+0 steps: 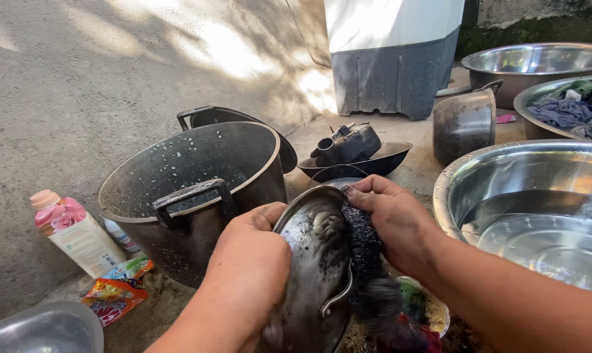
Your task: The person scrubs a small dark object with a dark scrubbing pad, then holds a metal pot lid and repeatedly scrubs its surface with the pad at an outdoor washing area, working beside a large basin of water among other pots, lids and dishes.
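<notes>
Soot-blackened round metal pot lid [312, 261] with a thin wire handle is held on edge low in the middle of the view, between the two hands. The left hand [247, 271] is closed around the lid's left rim, fingers curled behind it, bracing it. The right hand [391, 219] is clenched on a dark, wet scouring pad [365, 252], which presses against the lid's face just beside the handle. To scrub well, the bracing grip probably needs to stay firm while the pad works in short, hard strokes around the handle's feet, where grime tends to collect.

All this sits on a bare concrete floor [80, 85] outdoors, dappled with sunlight. Just behind the lid stands a large blackened cooking pot [198, 183] with side handles; to the right, a wide stainless steel basin [505, 176] holds water. At the left lie a pink-capped plastic bottle [73, 232] and an orange sachet [113, 297]. Farther back are a blackened wok [361, 163], another small dark pot [465, 124], and a basin of clothes [531, 127].
</notes>
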